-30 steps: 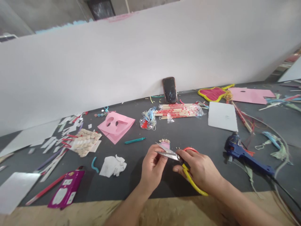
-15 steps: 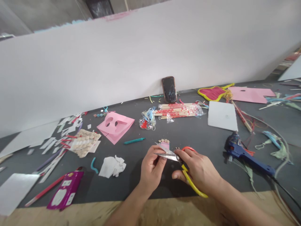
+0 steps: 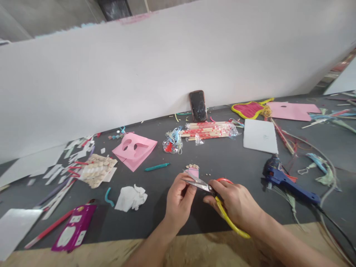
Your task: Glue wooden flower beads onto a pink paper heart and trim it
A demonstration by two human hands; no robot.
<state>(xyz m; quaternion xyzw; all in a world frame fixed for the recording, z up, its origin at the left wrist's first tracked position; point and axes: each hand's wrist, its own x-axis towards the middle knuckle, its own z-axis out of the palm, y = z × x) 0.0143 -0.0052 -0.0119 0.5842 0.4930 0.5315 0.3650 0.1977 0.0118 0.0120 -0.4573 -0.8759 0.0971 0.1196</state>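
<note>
My right hand (image 3: pixel 236 202) is wrapped round a pair of scissors (image 3: pixel 219 205) with one red and one yellow handle. Their blades point left, slightly parted, with the tips at my left hand (image 3: pixel 179 200). Its fingers are pinched together beside the blades, and whatever they hold is too small or hidden to name. Just beyond the blades, a small pink piece (image 3: pixel 196 172) lies on the dark table, with a cluster of small pale bits (image 3: pixel 191 166) along its far edge. A few loose pale bits (image 3: pixel 208 174) rest to the right.
A blue glue gun (image 3: pixel 289 185) with its cable lies right. Further back are wrapped red-and-white sticks (image 3: pixel 210 130), a leaning phone (image 3: pixel 198 105) and a white card (image 3: pixel 260 135). To the left are folded pink paper (image 3: pixel 135 149), a teal pen (image 3: pixel 157 167), crumpled tissue (image 3: pixel 131 197) and a purple packet (image 3: pixel 74 227).
The scissor blades have closed somewhat and the handles have come nearer together. My left hand keeps its pinch. The whole view has shifted slightly.
</note>
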